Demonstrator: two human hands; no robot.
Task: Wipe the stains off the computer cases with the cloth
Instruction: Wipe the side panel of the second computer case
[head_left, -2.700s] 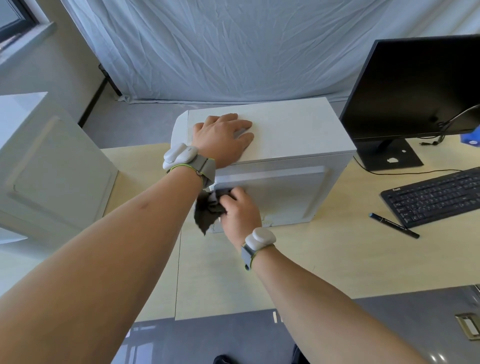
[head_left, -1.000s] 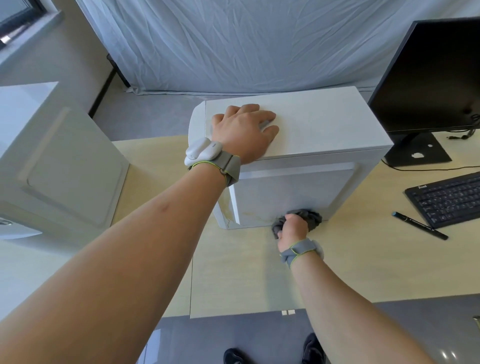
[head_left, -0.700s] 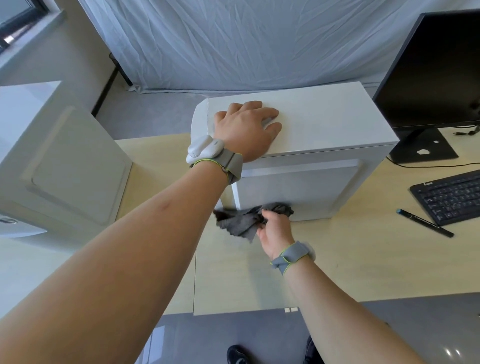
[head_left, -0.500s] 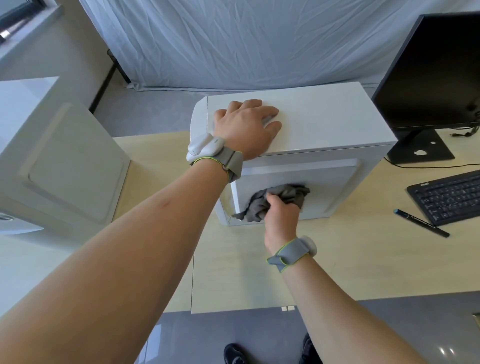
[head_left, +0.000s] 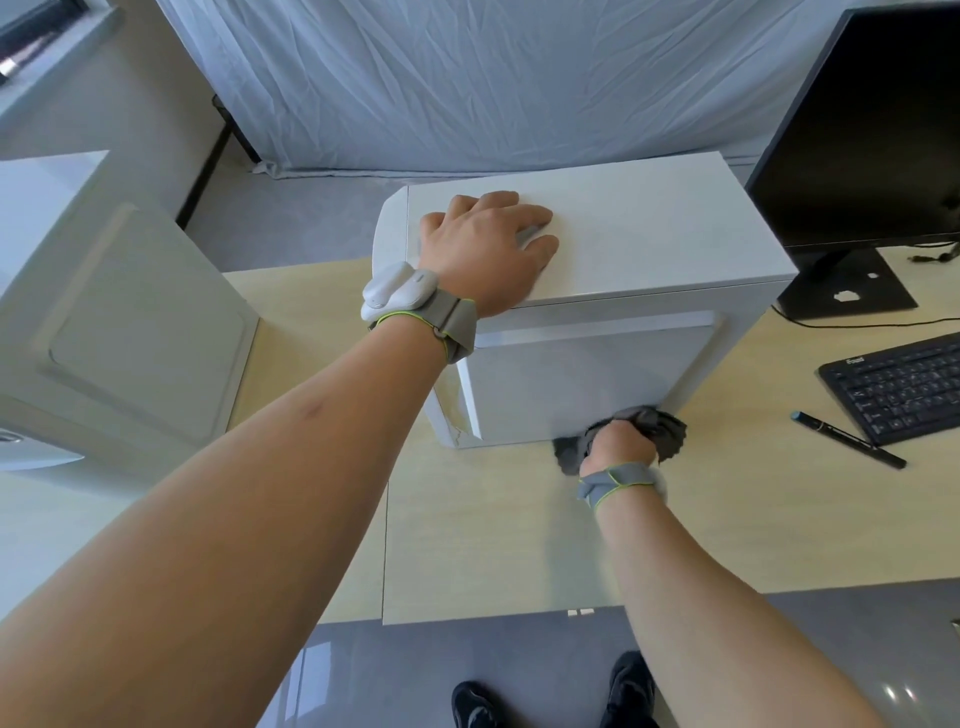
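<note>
A white computer case (head_left: 639, 228) stands on the light wooden desk (head_left: 493, 540) in the middle of the view. My left hand (head_left: 488, 249) lies flat on its top near the left end, fingers spread. My right hand (head_left: 618, 441) is shut on a dark grey cloth (head_left: 665, 428), pressing it against the lower right corner of the case's near side panel, down at the desk surface. A second white computer case (head_left: 119, 322) stands at the left, untouched.
A black monitor (head_left: 872, 130) on its stand rises right of the case. A black keyboard (head_left: 904, 384) and a black pen (head_left: 847, 439) lie on the desk at the right. A white curtain hangs behind. Grey floor and my shoes show below the desk's near edge.
My right hand has swept the cloth from the middle of the side panel down and right to its lower corner. The left hand has stayed flat on the case's top.
</note>
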